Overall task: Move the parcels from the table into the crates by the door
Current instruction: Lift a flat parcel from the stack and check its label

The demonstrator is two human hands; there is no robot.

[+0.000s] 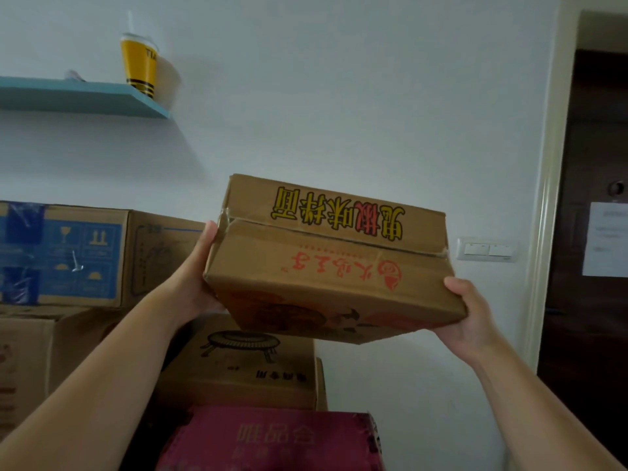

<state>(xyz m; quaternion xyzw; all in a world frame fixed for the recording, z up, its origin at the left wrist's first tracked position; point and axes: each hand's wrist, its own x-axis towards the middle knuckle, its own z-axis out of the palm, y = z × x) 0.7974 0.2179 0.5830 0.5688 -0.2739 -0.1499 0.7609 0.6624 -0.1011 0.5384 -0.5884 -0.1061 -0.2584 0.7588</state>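
Parcel, a taped brown cardboard box, hangs tilted in the air before the white wall, above a stack of boxes. I have my left hand gripping its left end and my right hand gripping its right corner. A dark door stands at the right.

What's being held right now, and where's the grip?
A taped cardboard box: left hand grips its left end, right hand its right end.

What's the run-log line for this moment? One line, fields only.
carton: held up, tilted, taped shut | left hand: holds left end | right hand: holds right end | below: stacked boxes
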